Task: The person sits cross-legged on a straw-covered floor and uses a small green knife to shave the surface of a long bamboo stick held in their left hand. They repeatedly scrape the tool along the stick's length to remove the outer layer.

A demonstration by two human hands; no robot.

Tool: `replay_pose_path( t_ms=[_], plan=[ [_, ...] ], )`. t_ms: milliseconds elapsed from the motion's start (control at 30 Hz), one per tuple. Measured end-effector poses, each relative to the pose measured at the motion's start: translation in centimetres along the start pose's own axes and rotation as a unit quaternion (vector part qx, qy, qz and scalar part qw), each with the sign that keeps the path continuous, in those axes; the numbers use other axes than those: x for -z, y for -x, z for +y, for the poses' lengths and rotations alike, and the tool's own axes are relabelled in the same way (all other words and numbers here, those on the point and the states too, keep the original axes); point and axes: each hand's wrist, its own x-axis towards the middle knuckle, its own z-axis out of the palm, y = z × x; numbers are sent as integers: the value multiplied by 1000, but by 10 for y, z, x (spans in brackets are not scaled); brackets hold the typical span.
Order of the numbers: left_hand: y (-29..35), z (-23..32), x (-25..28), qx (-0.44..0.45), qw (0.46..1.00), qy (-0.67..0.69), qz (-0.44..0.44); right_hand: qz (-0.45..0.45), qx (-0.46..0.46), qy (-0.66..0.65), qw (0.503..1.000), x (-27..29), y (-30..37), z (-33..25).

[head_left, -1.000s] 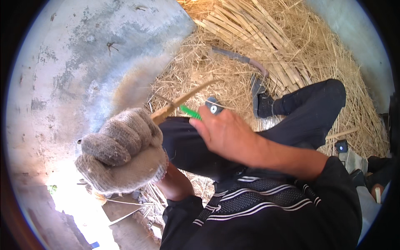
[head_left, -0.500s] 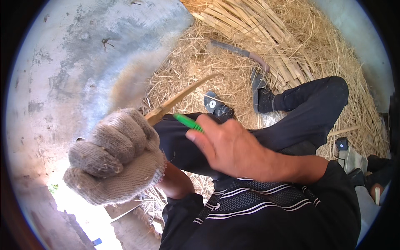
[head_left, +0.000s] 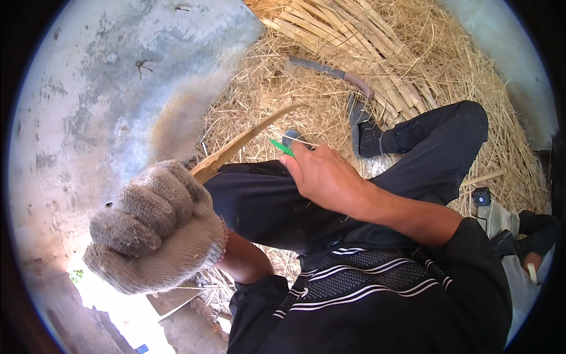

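My left hand (head_left: 154,227), in a knitted grey-beige work glove, is closed round the near end of a split bamboo strip (head_left: 236,143). The strip slants up and right, narrowing to a curved tip over the straw. To the right of the strip, apart from it, my bare right hand (head_left: 330,177) is closed on a small tool with a green handle (head_left: 282,147). Its blade, if any, cannot be made out. A thin pale sliver (head_left: 305,142) shows just above the right fingers.
Dry straw (head_left: 247,82) covers the floor, with a bundle of split bamboo strips (head_left: 377,53) at the far side. A sickle-like tool with a brown handle (head_left: 358,84) lies before my shoe (head_left: 367,133). A stained wall (head_left: 118,88) rises at left; another person's hand (head_left: 532,262) shows at right.
My right hand has moved up and slightly right with the green-handled tool, away from the bamboo strip. The left hand keeps its hold; the whole view has shifted a little.
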Motion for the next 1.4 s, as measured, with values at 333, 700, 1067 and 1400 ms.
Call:
replay_pose_path(
  t_ms=[333,700,1067,1400],
  plan=[
    [-5,3,8,10,999,15,32,5,-1,6,1000,-16,-14,23],
    [-7,9,21,22,995,22,-98,-40,122,-87,988,19,16,-49],
    [-12,1,20,29,990,42,-131,-11,34,-12,999,7,-2,-12],
    [-11,0,9,27,997,28,-61,6,50,-94,994,3,0,-30]
  ],
)
